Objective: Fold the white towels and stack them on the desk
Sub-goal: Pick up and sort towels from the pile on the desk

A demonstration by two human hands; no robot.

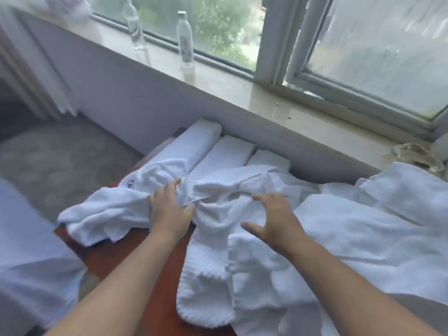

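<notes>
Step in hand, by my reading: picking a crumpled towel (218,190) off the desk (116,258), just in front of the folded towels (206,146). Left hand (169,209) pinches its cloth; right hand (274,219) hovers just above, fingers spread, holding nothing. Next: right hand takes an edge, then spread the towel flat.

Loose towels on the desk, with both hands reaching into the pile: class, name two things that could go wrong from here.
1. The crumpled towel under the left hand hangs past the desk edge; a tug might drop it on the floor.
2. The loose pile lies over the near ends of the rolled towels by the wall; lifting it with the right hand may drag them undone.
</notes>
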